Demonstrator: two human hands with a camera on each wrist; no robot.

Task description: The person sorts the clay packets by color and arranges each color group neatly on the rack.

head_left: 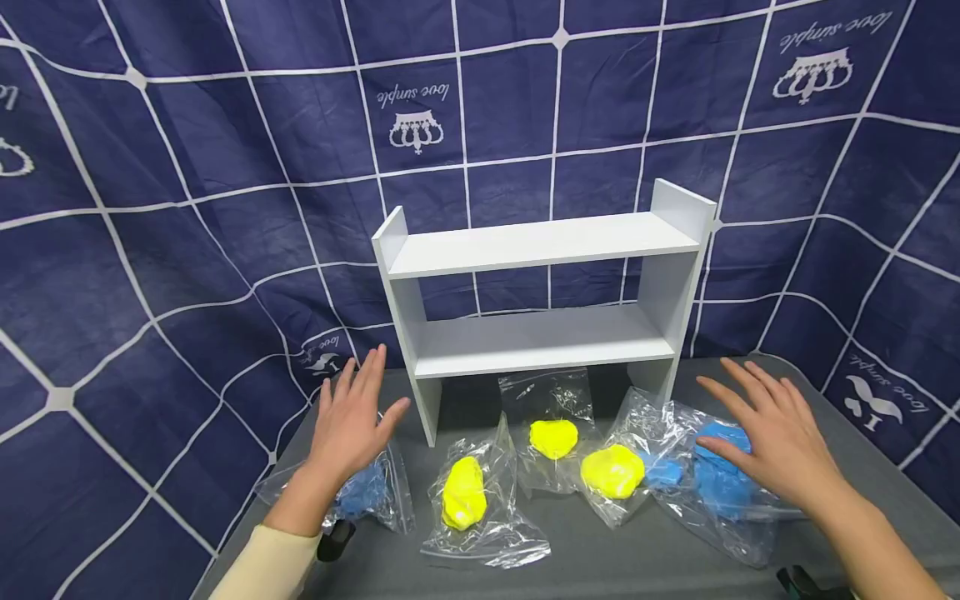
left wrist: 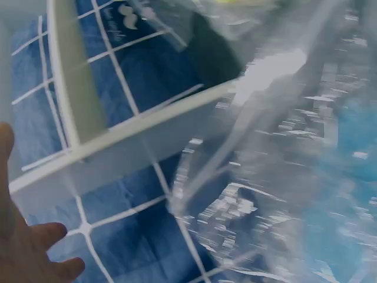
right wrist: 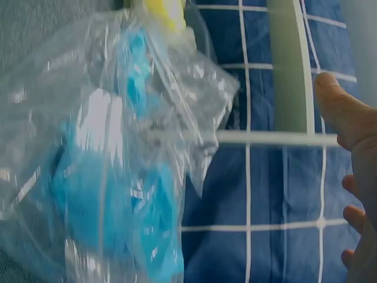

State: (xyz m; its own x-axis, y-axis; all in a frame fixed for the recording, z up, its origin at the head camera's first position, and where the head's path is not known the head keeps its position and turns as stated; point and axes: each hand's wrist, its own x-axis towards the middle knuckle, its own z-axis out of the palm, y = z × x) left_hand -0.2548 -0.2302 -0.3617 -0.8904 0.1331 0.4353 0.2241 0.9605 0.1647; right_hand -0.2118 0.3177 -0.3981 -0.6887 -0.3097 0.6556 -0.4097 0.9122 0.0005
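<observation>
My left hand (head_left: 348, 425) is held above a clear bag with a blue lump (head_left: 363, 490), fingers extended and nothing in them. On the other side, my right hand (head_left: 780, 437) hovers with spread fingers over a bag holding a larger blue mass (head_left: 720, 471). In the right wrist view that blue mass (right wrist: 100, 194) shows through shiny plastic, apart from the right hand (right wrist: 353, 153). Between the hands lie bagged yellow lumps: one on the left (head_left: 464, 493), one at the back (head_left: 553, 438), one on the right (head_left: 612, 472). A small blue piece (head_left: 662, 471) lies beside the right one.
A white two-tier shelf (head_left: 543, 342) stands at the back of the grey table (head_left: 585, 550), with raised side panels. Behind and around it hangs a navy cloth (head_left: 510, 108) with white grid lines. The back yellow lump's bag reaches the shelf's foot.
</observation>
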